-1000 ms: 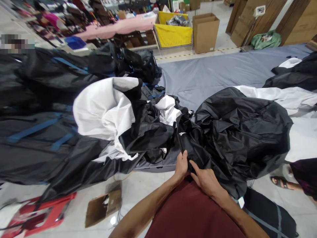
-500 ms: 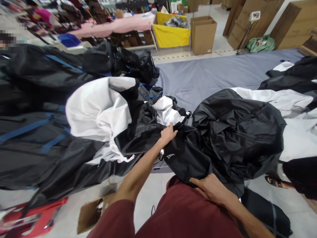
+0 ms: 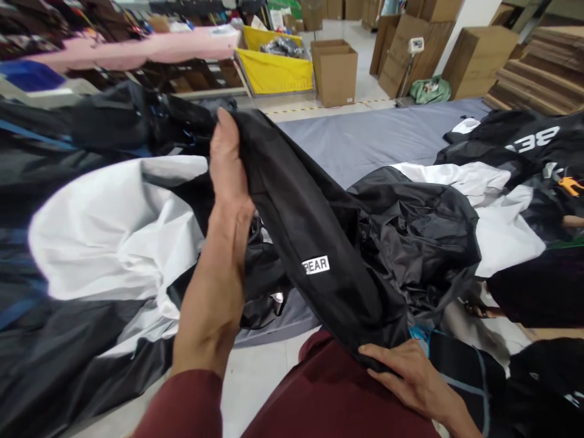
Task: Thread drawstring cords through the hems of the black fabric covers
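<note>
A black fabric cover, with a small white label reading REAR, is stretched diagonally in front of me. My left hand is raised and closed on its far upper edge, the fingers partly hidden behind the cloth. Near my waist, my right hand pinches the near edge between thumb and fingers. The cover's crumpled bulk lies on the table to the right. Left of my left forearm is a bunched white cloth with black fabric around it.
Dark bags with blue straps fill the left side. Grey cloth covers the table. More black and white covers lie at right, beside another person's arm. Behind stand a yellow bin and a cardboard box.
My left hand has risen away from the table, lifting the cover's edge and pulling it taut, and the REAR label has come into view. My right hand keeps the near edge. The view has shifted right.
</note>
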A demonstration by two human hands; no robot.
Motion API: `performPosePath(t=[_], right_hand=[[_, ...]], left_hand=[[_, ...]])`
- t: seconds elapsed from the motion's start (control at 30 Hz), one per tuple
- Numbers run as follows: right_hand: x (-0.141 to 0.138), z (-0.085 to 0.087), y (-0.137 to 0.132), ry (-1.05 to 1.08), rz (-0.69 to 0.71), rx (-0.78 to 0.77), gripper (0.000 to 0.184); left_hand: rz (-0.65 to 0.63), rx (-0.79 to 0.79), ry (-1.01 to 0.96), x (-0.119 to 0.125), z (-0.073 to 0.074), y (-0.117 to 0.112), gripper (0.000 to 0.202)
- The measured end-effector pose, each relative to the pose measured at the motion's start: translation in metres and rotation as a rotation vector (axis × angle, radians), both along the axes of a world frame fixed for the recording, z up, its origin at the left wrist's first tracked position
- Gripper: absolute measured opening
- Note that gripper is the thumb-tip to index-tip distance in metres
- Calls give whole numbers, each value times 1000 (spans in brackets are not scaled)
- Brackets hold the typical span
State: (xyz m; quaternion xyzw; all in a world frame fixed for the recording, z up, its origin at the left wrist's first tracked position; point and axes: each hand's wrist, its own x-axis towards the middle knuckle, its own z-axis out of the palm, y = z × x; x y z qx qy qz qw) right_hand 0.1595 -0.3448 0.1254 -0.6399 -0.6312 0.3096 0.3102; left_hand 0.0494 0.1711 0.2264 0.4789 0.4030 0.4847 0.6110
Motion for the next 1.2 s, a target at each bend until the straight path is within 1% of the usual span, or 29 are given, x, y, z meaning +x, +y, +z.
performPosePath(t=[0.03,0.07,0.1,0.13,0.17,0.2,0.27,0.33,0.4,0.43,0.47,0.53,0.6,0.67,0.77,0.83,0.9,0.97,1.03,1.13,1.2], right_hand=[[-3,-4,1,17,-7,5,37],[-5,-10,3,33,-21,-6,37],[-6,-18,5,46,-40,-30,37],[-7,-27,8,52,-60,-58,37],[-8,-39,11,48,-80,-83,37],[-9,-51,15,37,-99,-102,38],[-12,-75,23,-3,-133,-108,39],[-17,-93,30,-48,-141,-99,39],[-21,-103,36,-88,-114,-95,39],[-23,-106,38,-107,-97,-93,39],[-24,-107,40,-129,-80,-89,40],[-26,-107,44,-181,-47,-76,40],[-29,-108,49,-239,-12,-51,39],[-33,-110,55,-286,5,-7,39],[-41,-115,63,-330,-37,57,46],[-46,-117,70,-345,-70,85,48],[-50,-118,78,-347,-94,106,48],[-53,-119,86,-353,-118,112,46],[-53,-121,93,-373,-147,91,43],[-52,-123,100,-389,-173,29,40],[-49,-124,101,-386,-180,-1,39]], left_hand=[[-18,57,-36,-4,3,-2,74],[-34,58,-49,-7,-2,-7,71],[-43,-1,-31,-9,-14,-14,65],[-39,-128,22,-11,-31,-23,59],[-26,-246,85,-13,-53,-32,51],[-15,-327,137,-16,-78,-42,47],[-2,-457,220,-28,-125,-67,46],[0,-574,272,-45,-164,-101,51],[-70,-660,265,-62,-193,-143,61],[-173,-677,233,-68,-205,-167,66],[-236,-680,221,-72,-214,-189,69],[-258,-678,217,-74,-229,-229,69],[-182,-635,199,-68,-239,-257,60],[-77,-541,188,-60,-244,-271,49],[39,-401,268,-50,-243,-279,37],[90,-354,332,-45,-239,-282,34],[140,-340,381,-41,-235,-285,31],[152,-349,423,-37,-232,-287,29],[132,-362,461,-33,-232,-290,29],[137,-374,491,-30,-238,-295,29],[145,-389,469,-30,-243,-297,29]])
